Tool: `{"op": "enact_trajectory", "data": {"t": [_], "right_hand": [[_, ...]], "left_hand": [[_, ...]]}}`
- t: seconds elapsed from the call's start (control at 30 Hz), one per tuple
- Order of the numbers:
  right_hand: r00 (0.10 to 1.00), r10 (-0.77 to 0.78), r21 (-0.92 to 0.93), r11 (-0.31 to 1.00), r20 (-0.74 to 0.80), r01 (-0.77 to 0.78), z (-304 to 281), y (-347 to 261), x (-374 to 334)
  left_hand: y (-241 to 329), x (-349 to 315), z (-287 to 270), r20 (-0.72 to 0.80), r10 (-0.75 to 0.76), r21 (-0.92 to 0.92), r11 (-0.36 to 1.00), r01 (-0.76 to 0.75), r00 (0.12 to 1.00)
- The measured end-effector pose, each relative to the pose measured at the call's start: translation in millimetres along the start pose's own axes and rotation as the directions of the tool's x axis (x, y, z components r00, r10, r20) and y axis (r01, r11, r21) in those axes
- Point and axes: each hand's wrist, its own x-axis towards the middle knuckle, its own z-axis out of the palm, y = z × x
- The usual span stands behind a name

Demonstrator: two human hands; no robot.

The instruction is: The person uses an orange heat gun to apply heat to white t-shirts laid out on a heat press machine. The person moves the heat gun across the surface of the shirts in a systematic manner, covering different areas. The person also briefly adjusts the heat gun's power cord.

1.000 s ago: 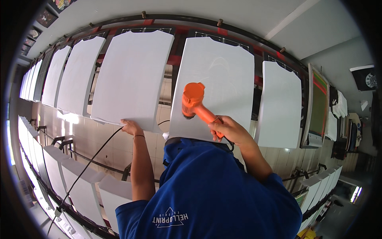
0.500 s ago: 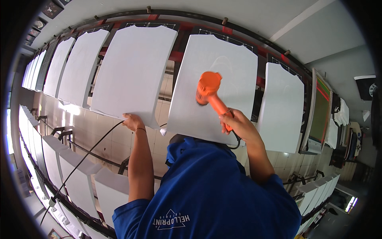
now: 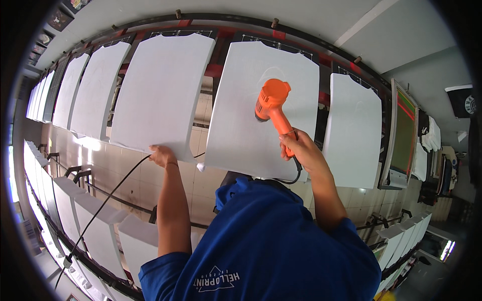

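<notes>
My right hand (image 3: 305,150) is wrapped around the handle of an orange heat gun (image 3: 275,95). The gun's dark nozzle points down and left over a white T-shirt (image 3: 236,135) stretched on a flat board. Faint curved lines (image 3: 271,72) show on the shirt's upper part. Closed around a black power cord (image 3: 118,185), my left hand (image 3: 163,155) is at the lower edge of the neighbouring white T-shirt (image 3: 158,90). The cord runs from that hand toward the lower left, and another stretch of it shows between the two boards. It also hangs in a loop below the gun's handle.
Several more shirt-covered boards (image 3: 354,135) stand in a row along a dark rail (image 3: 226,19). At the right leans a framed screen (image 3: 403,140), with hanging garments (image 3: 431,134) beyond it. A second row of boards (image 3: 100,236) lies behind my left arm, over tiled floor (image 3: 133,173).
The heat gun has shifted to the right over the shirt, in my right hand. My left hand keeps its grip on the cord by the other shirt's edge. The view has turned slightly.
</notes>
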Motion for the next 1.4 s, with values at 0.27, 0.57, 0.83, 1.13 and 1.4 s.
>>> {"op": "enact_trajectory", "data": {"t": [0.27, 0.57, 0.83, 1.13, 1.4], "right_hand": [[0.974, 0.186, -0.039, 0.982, 0.131, -0.183, -18, 2, -41], [0.997, 0.067, 0.012, 0.998, -0.027, -0.067, -19, 10, -33], [0.992, 0.127, -0.017, 0.992, -0.001, -0.127, -34, 11, -58], [0.98, 0.199, -0.054, 0.978, -0.024, -0.2, -48, 12, -69], [0.986, 0.05, 0.046, 0.998, -0.162, -0.043, -44, 27, -66]], "left_hand": [[-7, 5, 3, -0.013, 0.022, -0.014, 1.0, -0.022, 1.0], [-1, 3, 4, -0.029, -0.001, 0.013, 1.0, 0.001, 1.0], [-9, 14, 11, -0.07, 0.021, 0.087, 0.996, -0.015, 0.997], [-9, 14, 9, -0.072, -0.002, 0.064, 0.998, 0.007, 0.997], [0, 0, 3, -0.016, -0.01, 0.04, 0.999, 0.011, 1.0]]}}
